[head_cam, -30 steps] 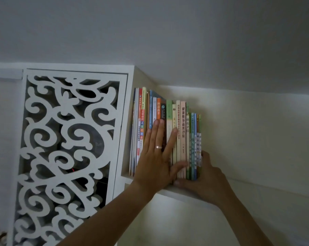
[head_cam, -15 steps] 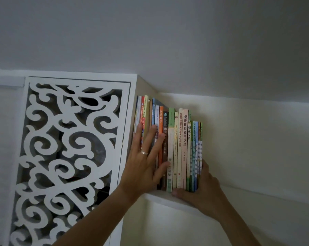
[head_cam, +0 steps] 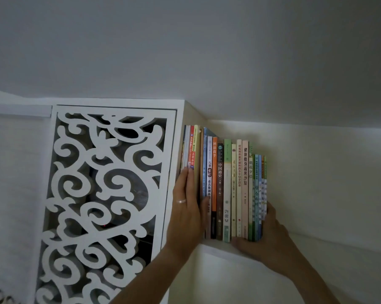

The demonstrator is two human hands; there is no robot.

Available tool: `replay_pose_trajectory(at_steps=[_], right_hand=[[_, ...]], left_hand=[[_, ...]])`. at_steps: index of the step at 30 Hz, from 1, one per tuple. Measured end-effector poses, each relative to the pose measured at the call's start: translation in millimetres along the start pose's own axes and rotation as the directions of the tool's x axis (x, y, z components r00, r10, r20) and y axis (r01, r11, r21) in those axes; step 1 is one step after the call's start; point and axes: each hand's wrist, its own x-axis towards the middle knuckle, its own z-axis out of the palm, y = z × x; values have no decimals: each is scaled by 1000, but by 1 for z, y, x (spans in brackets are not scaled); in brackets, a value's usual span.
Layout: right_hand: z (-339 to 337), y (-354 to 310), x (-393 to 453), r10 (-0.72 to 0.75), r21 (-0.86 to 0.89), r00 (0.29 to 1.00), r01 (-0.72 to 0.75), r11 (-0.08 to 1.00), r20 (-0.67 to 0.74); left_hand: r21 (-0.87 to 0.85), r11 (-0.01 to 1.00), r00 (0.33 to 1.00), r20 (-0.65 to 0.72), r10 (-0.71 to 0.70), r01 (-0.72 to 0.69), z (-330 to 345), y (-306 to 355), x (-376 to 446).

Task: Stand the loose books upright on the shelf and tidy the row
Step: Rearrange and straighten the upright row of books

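Pressing flat, straight fingers of the left hand on the books, the right hand cups the row's end on the shelf, fingers hidden

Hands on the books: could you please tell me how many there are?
2. The left hand lies flat on spines at the row of books' left end; the right hand holds its right end, fingers hidden.

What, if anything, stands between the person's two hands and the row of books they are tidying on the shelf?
Nothing visible does. The left hand lies flat with straight fingers against the spines at the row's left end, and the right hand presses the last book at the right end of the row of books. Both hands touch the books directly on the shelf.
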Motion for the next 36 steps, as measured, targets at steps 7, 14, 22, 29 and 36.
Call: replay_pose_trajectory(at_steps=[7, 14, 22, 29, 36], right_hand=[[1, -5, -2, 12, -27, 1000, -12, 1000, -8], [-1, -6, -5, 0, -15, 1000, 0, 1000, -3], [-3, -7, -6, -12, 10, 1000, 13, 1000, -2], [-4, -6, -5, -34, 16, 999, 34, 999, 9], [-2, 0, -5, -55, 31, 998, 55, 998, -8]], left_hand=[[89, 985, 983, -116, -139, 150, 14, 16, -17], [159, 979, 987, -116, -110, 127, 12, 10, -7], [90, 992, 984, -165, -69, 85, 19, 6, -6], [8, 984, 965, -199, -173, 179, 21, 7, -10], [70, 985, 969, -206, -140, 157, 17, 16, -7]])
